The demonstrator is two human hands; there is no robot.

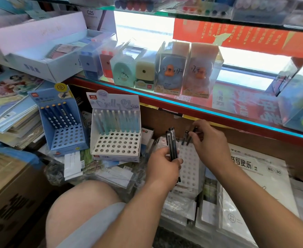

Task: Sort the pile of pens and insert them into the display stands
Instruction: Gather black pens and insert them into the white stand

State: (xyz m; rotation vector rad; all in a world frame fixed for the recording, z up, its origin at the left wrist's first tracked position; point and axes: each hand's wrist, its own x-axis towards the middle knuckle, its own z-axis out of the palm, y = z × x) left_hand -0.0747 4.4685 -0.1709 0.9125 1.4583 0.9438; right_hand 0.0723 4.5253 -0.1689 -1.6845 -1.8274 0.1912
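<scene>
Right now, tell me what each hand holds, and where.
Left hand grips a bundle of dark plastic pens around their lower barrels; right hand pinches one dark pen near its top.

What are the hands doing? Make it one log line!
left hand: holds black pens | right hand: pinches pen at white stand back row | step: inserting

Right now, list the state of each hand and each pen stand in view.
Left hand, grips a bundle of black pens.
Right hand, pinches one pen at the white stand's back row.
White stand, a few pens at the back, other holes empty.
Jelly stand, back rows filled, front holes empty.
Blue stand, one back row filled, rest empty.
</scene>
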